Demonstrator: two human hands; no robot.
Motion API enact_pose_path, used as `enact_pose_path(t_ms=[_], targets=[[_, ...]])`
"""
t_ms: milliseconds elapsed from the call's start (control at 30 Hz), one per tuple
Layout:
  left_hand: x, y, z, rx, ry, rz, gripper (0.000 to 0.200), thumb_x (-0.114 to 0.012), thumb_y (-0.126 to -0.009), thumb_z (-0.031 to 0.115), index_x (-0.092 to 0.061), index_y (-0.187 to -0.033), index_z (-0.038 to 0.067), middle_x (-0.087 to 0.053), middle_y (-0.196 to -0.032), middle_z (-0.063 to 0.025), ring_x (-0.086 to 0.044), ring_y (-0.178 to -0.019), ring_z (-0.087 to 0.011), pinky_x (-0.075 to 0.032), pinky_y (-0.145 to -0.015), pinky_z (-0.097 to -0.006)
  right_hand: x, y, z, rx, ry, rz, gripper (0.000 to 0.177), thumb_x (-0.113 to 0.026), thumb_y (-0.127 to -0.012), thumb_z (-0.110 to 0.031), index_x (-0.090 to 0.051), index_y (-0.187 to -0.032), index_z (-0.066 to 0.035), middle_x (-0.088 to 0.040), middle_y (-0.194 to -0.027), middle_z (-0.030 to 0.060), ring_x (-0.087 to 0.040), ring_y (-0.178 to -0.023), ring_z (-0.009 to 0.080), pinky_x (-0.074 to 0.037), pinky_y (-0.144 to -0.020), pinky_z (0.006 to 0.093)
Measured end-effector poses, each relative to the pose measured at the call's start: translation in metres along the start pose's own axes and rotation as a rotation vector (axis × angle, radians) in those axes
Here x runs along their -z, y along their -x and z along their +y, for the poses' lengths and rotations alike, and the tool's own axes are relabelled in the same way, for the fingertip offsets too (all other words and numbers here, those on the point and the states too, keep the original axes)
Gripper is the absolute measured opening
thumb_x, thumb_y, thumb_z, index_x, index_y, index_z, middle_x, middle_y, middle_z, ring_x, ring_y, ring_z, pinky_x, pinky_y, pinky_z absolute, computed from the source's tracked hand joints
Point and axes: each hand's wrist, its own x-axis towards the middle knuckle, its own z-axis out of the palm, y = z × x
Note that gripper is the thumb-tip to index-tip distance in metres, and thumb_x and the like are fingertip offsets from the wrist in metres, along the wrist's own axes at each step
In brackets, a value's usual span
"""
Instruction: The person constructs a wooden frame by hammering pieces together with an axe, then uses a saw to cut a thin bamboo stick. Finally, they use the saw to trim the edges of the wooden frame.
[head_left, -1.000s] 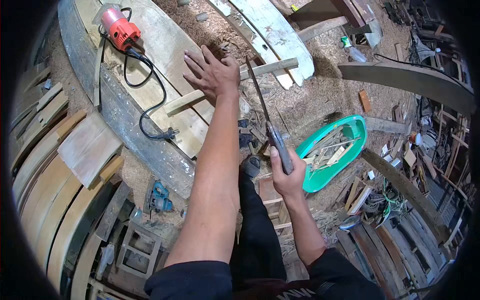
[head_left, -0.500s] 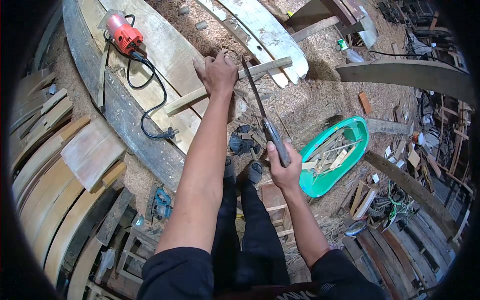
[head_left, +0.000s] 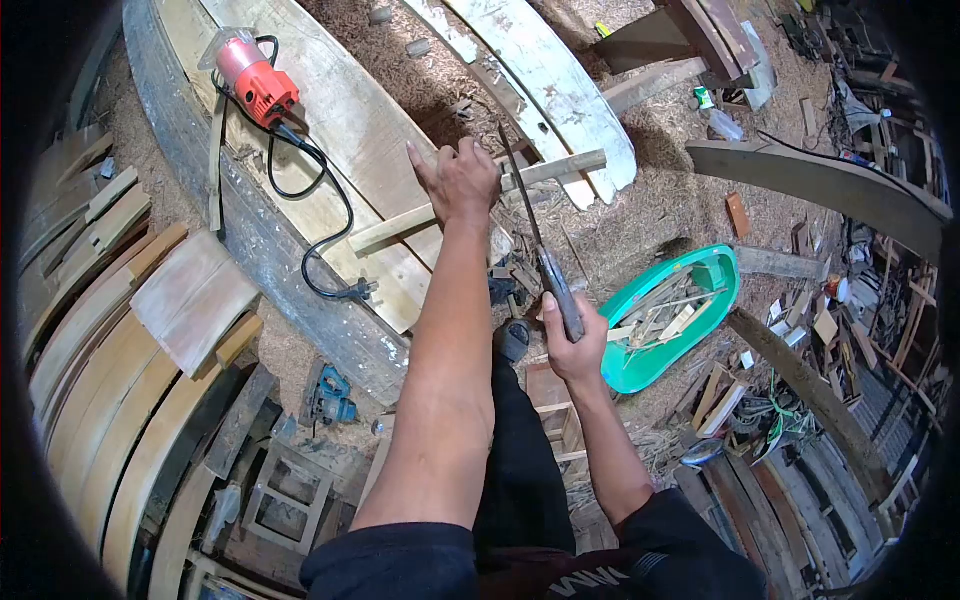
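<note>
My left hand (head_left: 462,190) is closed over a narrow wooden strip (head_left: 395,228), holding it across pale planks (head_left: 365,120). The strip's far end (head_left: 570,167) sticks out to the right, past the hand. My right hand (head_left: 577,345) grips the dark handle of a handsaw (head_left: 523,195). Seen almost edge-on, its thin blade crosses the strip just right of my left hand's fingers.
A red power tool (head_left: 262,88) with a black cord lies on the planks. To the right stands a green tub (head_left: 632,376) of wood offcuts. A blue power tool (head_left: 332,398) sits at lower left. Curved boards (head_left: 820,175) and wood shavings surround the spot.
The view has shifted, so the planks and strip appear lower and further right. The saw has slid forward a little across the strip. Both hands keep their holds.
</note>
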Motion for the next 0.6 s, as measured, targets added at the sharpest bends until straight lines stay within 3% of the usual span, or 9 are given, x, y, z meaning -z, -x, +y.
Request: enact_pose_path(t_ms=[200,400,600], targets=[[-0.004,0.001,-0.002,-0.023,0.000,0.036,0.023,-0.050,-0.090,0.025,-0.071,-0.090,0.014,-0.069,-0.077,-0.0120,-0.067,-0.083,-0.0261,-0.015,-0.119,-0.0527,-0.011,-0.007,0.011,0.025,-0.013,0.001,0.027,-0.069,-0.091,-0.017,-0.056,-0.071,-0.003,-0.045,-0.052,0.0024,-0.041,-0.047,0.0073,-0.034,-0.044,0.0292],[-0.002,0.001,-0.001,-0.026,0.019,0.034,0.023,-0.050,-0.091,0.025,-0.070,-0.088,0.013,-0.068,-0.074,-0.0127,-0.067,-0.079,-0.0274,-0.015,-0.119,-0.0528,0.005,0.038,0.046,0.013,-0.005,-0.042,0.021,-0.069,-0.089,-0.015,-0.060,-0.075,-0.003,-0.049,-0.054,0.0017,-0.045,-0.049,0.0059,-0.037,-0.046,0.0271],[-0.002,0.002,-0.003,-0.038,0.021,0.026,0.025,-0.048,-0.091,0.025,-0.069,-0.087,0.012,-0.068,-0.073,-0.0138,-0.067,-0.077,-0.0280,-0.011,-0.120,-0.0527,-0.029,-0.014,0.054,-0.001,-0.080,-0.022,0.017,-0.069,-0.088,-0.015,-0.062,-0.077,-0.003,-0.049,-0.053,0.0012,-0.047,-0.050,0.0056,-0.038,-0.047,0.0277]])
